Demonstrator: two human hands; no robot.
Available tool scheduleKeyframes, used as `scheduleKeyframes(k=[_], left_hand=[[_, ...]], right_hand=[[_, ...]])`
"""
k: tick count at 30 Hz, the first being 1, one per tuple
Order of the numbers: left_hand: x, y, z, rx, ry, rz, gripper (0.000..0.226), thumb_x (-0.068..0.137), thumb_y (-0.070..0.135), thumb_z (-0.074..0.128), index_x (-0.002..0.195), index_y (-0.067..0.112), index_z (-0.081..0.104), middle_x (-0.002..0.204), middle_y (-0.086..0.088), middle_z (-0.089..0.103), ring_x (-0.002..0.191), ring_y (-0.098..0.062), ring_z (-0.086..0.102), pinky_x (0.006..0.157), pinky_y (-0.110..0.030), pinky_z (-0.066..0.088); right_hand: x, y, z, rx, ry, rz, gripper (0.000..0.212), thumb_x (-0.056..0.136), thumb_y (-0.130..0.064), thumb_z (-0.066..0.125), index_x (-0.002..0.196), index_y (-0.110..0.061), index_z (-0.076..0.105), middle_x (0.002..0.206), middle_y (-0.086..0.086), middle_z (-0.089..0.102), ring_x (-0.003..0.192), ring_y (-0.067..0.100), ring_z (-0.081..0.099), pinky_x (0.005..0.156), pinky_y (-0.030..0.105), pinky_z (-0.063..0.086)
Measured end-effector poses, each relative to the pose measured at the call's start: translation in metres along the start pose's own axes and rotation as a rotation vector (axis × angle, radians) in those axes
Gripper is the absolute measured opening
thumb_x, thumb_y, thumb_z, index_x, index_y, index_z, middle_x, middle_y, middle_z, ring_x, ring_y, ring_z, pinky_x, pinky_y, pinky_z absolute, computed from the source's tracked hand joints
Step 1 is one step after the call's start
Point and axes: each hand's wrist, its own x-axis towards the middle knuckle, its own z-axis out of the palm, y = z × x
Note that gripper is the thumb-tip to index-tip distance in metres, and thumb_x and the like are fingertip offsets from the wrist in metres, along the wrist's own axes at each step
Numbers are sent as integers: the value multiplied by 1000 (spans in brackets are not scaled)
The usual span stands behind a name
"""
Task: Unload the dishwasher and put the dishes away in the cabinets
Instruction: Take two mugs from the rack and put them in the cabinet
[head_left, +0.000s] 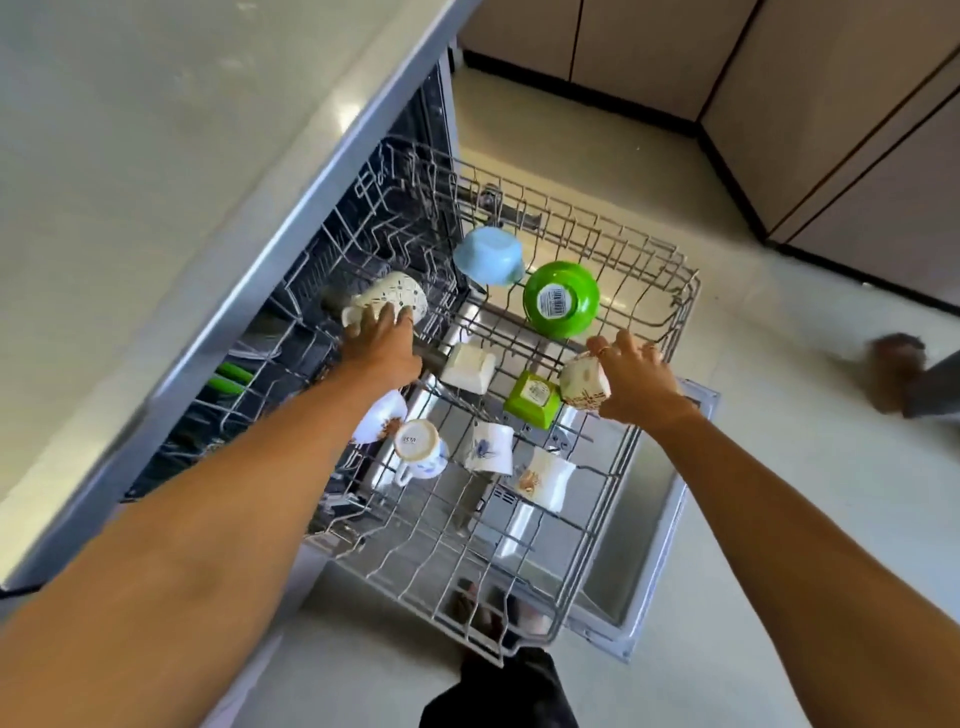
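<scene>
Kitchen floor beneath pulled-out dishwasher rack: left hand gripped a dotted mug, right hand gripped a patterned cup, green bowl between.

The wire rack carries upturned dishes around a white square dish (near its middle). Beyond that dish sit a blue bowl and green bowl; nearer lie three white cups.
</scene>
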Motion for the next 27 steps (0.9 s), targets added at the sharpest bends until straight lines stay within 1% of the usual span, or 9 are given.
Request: scheduleKeyframes(k=[4,9,11,13,15,18,20,23,27], left_hand=[[8,-2,13,31,12,2,76,89,21,57,150,18,12,159,-7,7,145,-33,5,115,-54,17],[22,-13,11,85,68,1,78,88,17,58,150,15,11,158,-9,11,144,-32,11,115,-51,14],[30,-15,9,93,64,-13,78,87,16,58,150,14,12,157,-10,12,143,-33,14,115,-51,15],[38,-16,7,138,93,-11,78,85,20,61,149,11,17,154,-13,19,140,-33,22,115,-54,17],[45,-17,6,180,124,-9,77,83,23,64,146,7,22,149,-16,26,136,-35,29,113,-57,17],[50,-21,9,200,143,-27,81,81,21,68,145,4,21,145,-20,32,132,-37,34,111,-56,20],[56,-25,12,175,124,-55,88,77,23,74,145,7,20,144,-22,34,132,-40,33,110,-59,21],[64,-27,9,27,82,-180,91,71,21,80,142,18,22,146,-25,25,135,-50,21,104,-67,25],[60,-24,6,-133,49,-218,97,69,27,82,145,11,23,145,-26,25,137,-48,18,105,-64,30]], right_hand=[[6,-1,-12,-17,-50,-14,95,66,-37,82,143,-29,27,138,12,35,127,40,39,93,53,48],[14,-15,-45,-69,-45,-58,89,68,-47,78,142,-31,32,139,11,39,130,35,37,97,50,41],[16,-22,-58,-130,-35,-83,87,69,-49,76,142,-32,33,139,11,40,129,35,39,96,49,42],[17,-28,-67,-163,-27,-97,88,68,-52,76,142,-33,32,138,11,41,127,35,42,95,49,43],[17,-32,-74,-154,-24,-103,92,65,-55,76,142,-33,31,135,11,43,125,35,44,94,49,43],[14,-36,-78,-107,-20,-109,95,63,-58,77,142,-31,32,132,11,45,122,34,46,93,50,44],[13,-37,-75,-94,-12,-110,96,62,-59,77,142,-30,33,131,11,45,121,34,46,93,49,45],[12,-38,-71,-56,17,-106,95,62,-59,76,142,-32,32,133,11,44,123,34,45,93,50,45],[9,-42,-65,32,32,-86,93,63,-58,77,141,-32,33,133,9,43,125,33,43,94,51,43]])
